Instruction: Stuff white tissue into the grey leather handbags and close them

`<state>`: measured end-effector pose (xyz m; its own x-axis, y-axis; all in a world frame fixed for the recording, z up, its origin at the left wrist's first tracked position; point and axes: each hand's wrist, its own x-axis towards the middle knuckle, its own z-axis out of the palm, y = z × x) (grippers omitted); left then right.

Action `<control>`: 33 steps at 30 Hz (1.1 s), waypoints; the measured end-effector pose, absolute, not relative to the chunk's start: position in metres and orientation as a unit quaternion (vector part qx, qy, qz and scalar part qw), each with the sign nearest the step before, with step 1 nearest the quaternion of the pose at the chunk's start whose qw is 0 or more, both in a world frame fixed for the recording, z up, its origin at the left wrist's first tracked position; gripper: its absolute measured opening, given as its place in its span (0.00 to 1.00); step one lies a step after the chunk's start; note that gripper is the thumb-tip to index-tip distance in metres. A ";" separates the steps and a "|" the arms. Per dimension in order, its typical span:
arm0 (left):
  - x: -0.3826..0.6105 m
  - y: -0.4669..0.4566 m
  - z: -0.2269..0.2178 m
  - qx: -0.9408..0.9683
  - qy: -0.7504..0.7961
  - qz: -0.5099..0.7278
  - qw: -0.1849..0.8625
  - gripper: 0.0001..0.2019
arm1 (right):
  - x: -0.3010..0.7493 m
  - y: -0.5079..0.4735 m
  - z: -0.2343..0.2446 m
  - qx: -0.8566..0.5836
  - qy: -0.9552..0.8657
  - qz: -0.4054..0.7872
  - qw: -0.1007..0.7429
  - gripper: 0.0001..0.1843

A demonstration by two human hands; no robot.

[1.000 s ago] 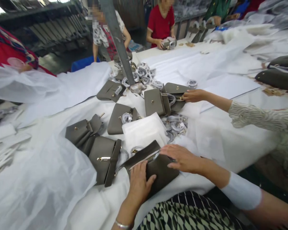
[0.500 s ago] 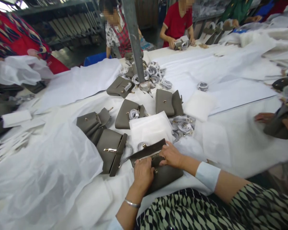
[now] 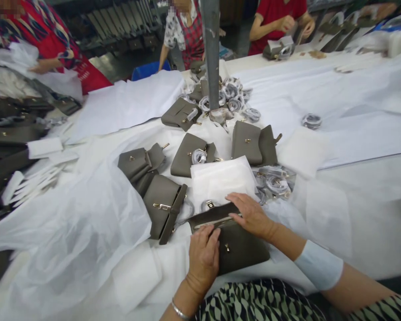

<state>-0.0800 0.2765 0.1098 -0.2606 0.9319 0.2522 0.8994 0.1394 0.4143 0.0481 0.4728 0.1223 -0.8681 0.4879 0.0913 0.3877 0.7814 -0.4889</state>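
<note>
A grey-brown handbag lies in front of me with its flap folded back, showing its top opening and a small gold clasp on its front. My left hand rests at the bag's left end, fingers curled over the edge of the opening; the fingertips are partly hidden. At the right end, my right hand has its fingers stretched out and its thumb apart, touching the raised flap. Just behind the flap are a gold lock piece and a plastic-wrapped coiled strap.
White sheets are stacked behind the bag. Several similar handbags lie left and beyond, with wrapped straps to the right. A metal post rises from the table. Crumpled thin white wrapping covers the left. Co-workers stand across the table.
My view has shifted, so the table appears moved. My right hand's fingers have loosened and spread at the flap. The left hand remains on the bag's left edge, and more of the front shows.
</note>
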 end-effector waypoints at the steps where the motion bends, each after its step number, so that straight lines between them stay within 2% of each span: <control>1: -0.074 0.274 0.109 0.619 0.743 0.252 0.035 0.18 | 0.039 0.477 0.125 -0.235 -0.940 0.224 0.101 0.27; 3: -0.065 0.269 0.103 0.646 0.717 0.259 0.032 0.16 | 0.018 0.484 0.128 -0.216 -0.952 0.209 0.058 0.26; 5: -0.059 0.266 0.093 0.673 0.685 0.278 0.006 0.15 | -0.001 0.487 0.127 -0.170 -0.962 0.212 -0.017 0.21; 8: -0.055 0.264 0.078 0.688 0.665 0.290 -0.013 0.18 | -0.019 0.483 0.121 -0.132 -0.960 0.219 -0.112 0.14; 11: -0.055 0.264 0.069 0.666 0.695 0.269 0.024 0.16 | -0.020 0.477 0.116 -0.120 -0.962 0.209 -0.126 0.14; 14: -0.055 0.266 0.065 0.652 0.705 0.275 0.045 0.15 | -0.009 0.474 0.115 -0.091 -0.964 0.222 -0.116 0.14; 18: -0.053 0.265 0.068 0.650 0.706 0.281 0.021 0.14 | -0.005 0.481 0.111 -0.163 -0.945 0.269 -0.087 0.13; 21: -0.054 0.264 0.077 0.638 0.711 0.294 0.026 0.14 | -0.009 0.490 0.109 -0.197 -0.945 0.257 -0.038 0.13; 23: -0.058 0.266 0.087 0.622 0.727 0.287 0.052 0.18 | -0.010 0.495 0.111 -0.213 -0.946 0.243 0.010 0.14; 26: -0.071 0.277 0.101 0.588 0.769 0.216 0.127 0.26 | 0.000 0.499 0.114 -0.235 -0.936 0.252 0.065 0.13; 29: -0.092 0.301 0.112 0.558 0.787 0.119 0.232 0.38 | 0.021 0.507 0.112 -0.258 -0.917 0.280 0.120 0.10; 33: -0.123 0.339 0.119 0.558 0.739 0.049 0.375 0.34 | 0.064 0.544 0.106 -0.377 -0.869 0.279 0.159 0.12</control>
<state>-0.1229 0.3387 0.1189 -0.0958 0.8609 -0.4997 0.7873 0.3727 0.4912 0.0640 0.5436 0.1065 -0.6646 0.7444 0.0655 0.5669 0.5594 -0.6047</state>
